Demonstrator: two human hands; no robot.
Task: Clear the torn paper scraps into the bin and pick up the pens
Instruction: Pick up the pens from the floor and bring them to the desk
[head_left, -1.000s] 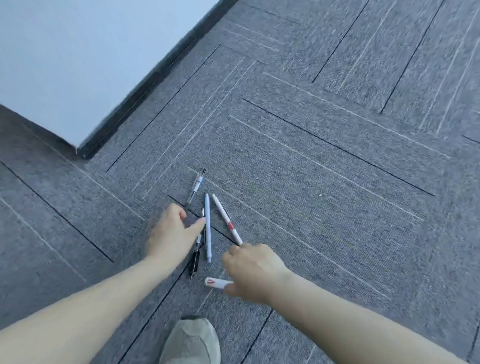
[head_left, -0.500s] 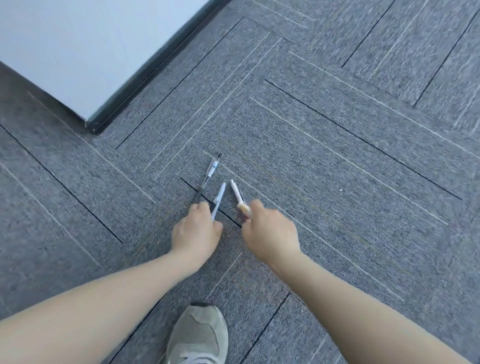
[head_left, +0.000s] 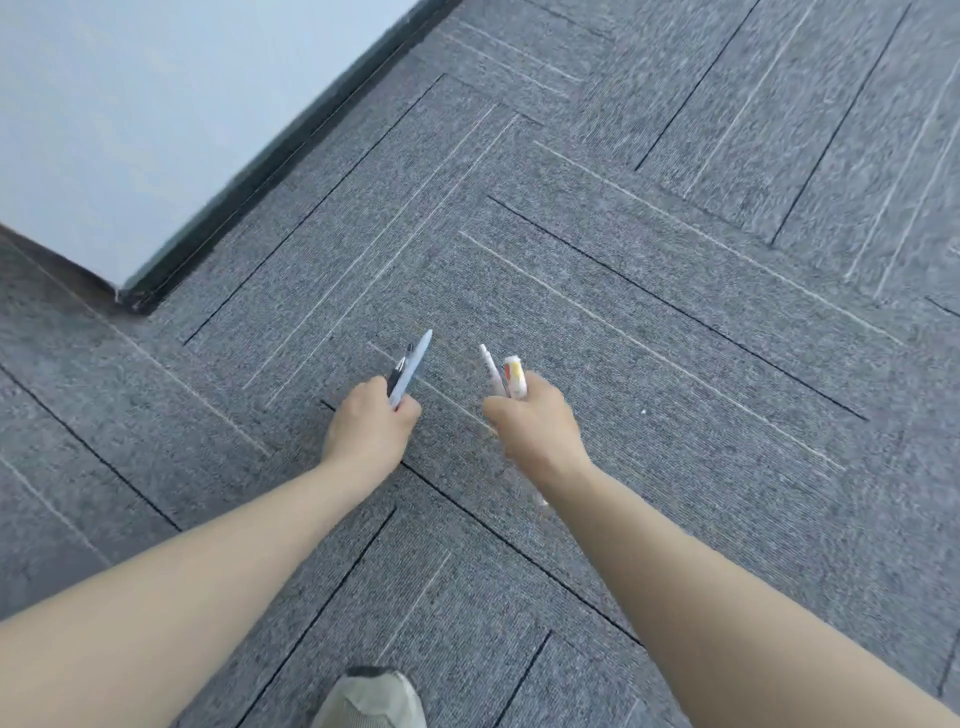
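Note:
My left hand (head_left: 371, 423) is closed around a pale blue pen (head_left: 415, 364) and a dark pen (head_left: 397, 375), whose tips stick out away from me above the carpet. My right hand (head_left: 535, 423) grips a thin white pen (head_left: 489, 370) and a thicker white marker with red and yellow marks (head_left: 515, 376), both pointing up from the fist. No pens lie on the carpet where I can see. No paper scraps and no bin are in view.
Grey carpet tiles (head_left: 675, 312) cover the floor. A white wall with a black skirting board (head_left: 291, 150) ends in a corner at the upper left. My shoe (head_left: 371, 699) shows at the bottom edge.
Both hands closed on the pens and lifted them off the carpet. The pen that lay furthest from me is no longer on the floor. The camera shifted slightly.

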